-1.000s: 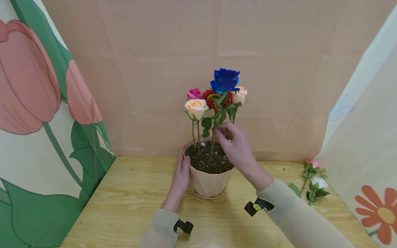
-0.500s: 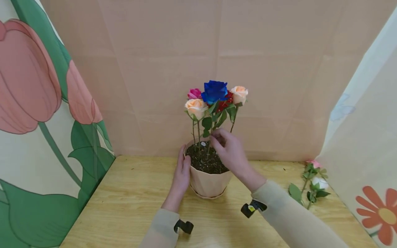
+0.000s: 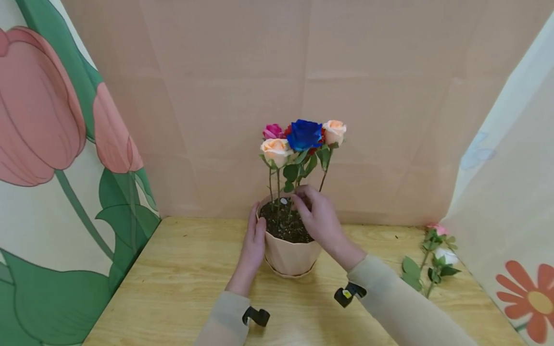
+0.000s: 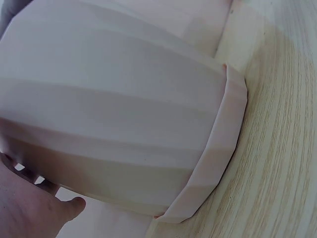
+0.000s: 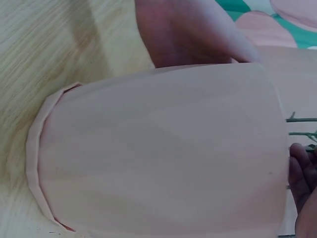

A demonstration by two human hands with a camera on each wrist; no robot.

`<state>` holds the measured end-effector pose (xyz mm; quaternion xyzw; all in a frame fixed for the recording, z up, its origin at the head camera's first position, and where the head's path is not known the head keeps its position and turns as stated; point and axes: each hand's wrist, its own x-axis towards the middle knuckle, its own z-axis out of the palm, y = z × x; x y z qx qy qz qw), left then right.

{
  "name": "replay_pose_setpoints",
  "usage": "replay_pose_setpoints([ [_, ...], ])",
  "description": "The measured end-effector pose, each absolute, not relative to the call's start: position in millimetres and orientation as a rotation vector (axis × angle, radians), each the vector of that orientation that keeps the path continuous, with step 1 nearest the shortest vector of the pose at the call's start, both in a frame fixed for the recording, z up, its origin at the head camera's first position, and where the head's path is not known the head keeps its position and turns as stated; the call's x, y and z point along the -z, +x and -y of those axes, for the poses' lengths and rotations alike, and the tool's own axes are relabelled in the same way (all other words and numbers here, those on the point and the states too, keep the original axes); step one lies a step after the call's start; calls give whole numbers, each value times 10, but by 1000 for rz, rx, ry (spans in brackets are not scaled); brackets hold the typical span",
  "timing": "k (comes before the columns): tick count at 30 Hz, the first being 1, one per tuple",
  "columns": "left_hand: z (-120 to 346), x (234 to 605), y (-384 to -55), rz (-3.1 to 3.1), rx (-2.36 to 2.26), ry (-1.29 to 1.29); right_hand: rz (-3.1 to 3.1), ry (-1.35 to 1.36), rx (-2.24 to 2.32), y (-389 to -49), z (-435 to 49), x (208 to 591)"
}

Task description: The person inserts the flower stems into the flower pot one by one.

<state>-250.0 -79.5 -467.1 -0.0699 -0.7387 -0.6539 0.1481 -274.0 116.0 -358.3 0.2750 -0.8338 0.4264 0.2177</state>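
A faceted pale pink flowerpot (image 3: 290, 257) full of dark soil (image 3: 281, 229) stands upright on its saucer (image 4: 218, 148). My left hand (image 3: 252, 242) rests along the pot's left side, fingers lying against the wall. Between thumb and fingers my right hand (image 3: 320, 216) pinches the lower stem of a blue rose (image 3: 305, 135) just above the soil. Whether the stem's tip is in the soil cannot be made out. Around it stand a front peach rose (image 3: 276, 151), a right-hand peach rose (image 3: 334, 132) and a magenta rose (image 3: 273, 130). Red petals show partly behind the blue bloom.
On the wooden table (image 3: 173, 288), at the right, lie a white rose (image 3: 446, 256) and a pink rose (image 3: 438, 228) with leafy stems. A plain pinkish backdrop (image 3: 216, 96) hangs behind the pot. Flower-printed sheets (image 3: 47, 110) flank the table.
My right hand has moved down toward the soil with the blue rose, whose bloom is now lower, after first swinging left and then slightly right. The left hand stays on the pot.
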Motion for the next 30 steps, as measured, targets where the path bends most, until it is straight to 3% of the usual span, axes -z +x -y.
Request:
replay_pose_setpoints([
  [30, 821, 4688, -2527, 2128, 1865, -199, 2241, 769, -1040, -2760, -1117, 3775],
])
